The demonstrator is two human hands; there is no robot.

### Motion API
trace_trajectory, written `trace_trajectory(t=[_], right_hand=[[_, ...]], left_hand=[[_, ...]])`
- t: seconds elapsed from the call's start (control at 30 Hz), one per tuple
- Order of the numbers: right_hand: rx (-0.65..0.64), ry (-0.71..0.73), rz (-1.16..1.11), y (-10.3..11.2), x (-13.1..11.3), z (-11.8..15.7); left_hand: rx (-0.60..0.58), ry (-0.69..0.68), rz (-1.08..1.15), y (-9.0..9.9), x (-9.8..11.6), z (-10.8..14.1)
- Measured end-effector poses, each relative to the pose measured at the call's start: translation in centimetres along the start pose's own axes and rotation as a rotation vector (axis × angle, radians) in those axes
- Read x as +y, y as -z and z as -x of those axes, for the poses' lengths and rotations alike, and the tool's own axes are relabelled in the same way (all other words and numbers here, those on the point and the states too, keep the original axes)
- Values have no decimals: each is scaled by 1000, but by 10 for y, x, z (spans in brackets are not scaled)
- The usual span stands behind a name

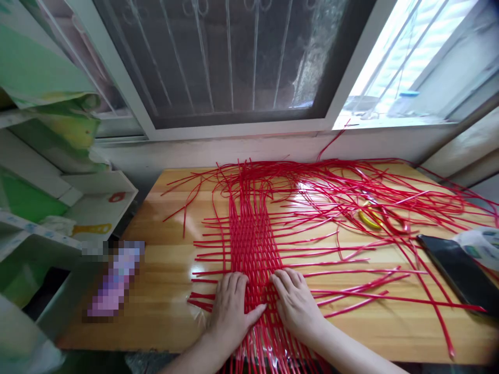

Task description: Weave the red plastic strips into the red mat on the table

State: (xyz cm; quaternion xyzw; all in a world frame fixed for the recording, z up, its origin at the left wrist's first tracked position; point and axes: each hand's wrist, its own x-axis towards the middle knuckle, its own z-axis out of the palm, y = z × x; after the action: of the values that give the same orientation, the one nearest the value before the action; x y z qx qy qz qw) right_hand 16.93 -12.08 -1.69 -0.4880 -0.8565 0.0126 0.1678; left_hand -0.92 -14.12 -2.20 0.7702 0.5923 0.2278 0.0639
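Observation:
A woven panel of red plastic strands (255, 244) lies on the wooden table, with loose ends running out to both sides, to the back and over the front edge. My left hand (230, 306) rests on the left edge of the weave, palm down, fingers laid forward and thumb stretched across the strands. On the opposite edge, my right hand (294, 301) presses down with its fingers lying on the weave, slightly bent. Both hands touch the strands near the front of the panel. The right thumb is mostly hidden.
Long loose red strands (351, 187) tangle across the back right. Yellow-handled scissors (369, 215) lie among them. A black phone (460, 270) sits at the right beside a plastic bag (481, 246). A blurred-out item (117, 280) lies at the left table edge. Behind is a barred window (241, 57).

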Motion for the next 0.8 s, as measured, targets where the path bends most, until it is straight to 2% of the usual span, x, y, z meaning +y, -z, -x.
trace_trajectory(t=[0.2,0.37,0.57,0.8], right_hand=[[6,-15,-11,0,-2,1],[-20,-15,-67,8,0,-5],[-81,-15,-59,13,9,-25],[-91,-26,-2,8,3,-27]], left_hand=[[-38,28,41,6,3,-3],[-51,30,35,8,6,-4],[14,30,-32,5,-1,-17],[-46,40,-1,5,-2,-22]])
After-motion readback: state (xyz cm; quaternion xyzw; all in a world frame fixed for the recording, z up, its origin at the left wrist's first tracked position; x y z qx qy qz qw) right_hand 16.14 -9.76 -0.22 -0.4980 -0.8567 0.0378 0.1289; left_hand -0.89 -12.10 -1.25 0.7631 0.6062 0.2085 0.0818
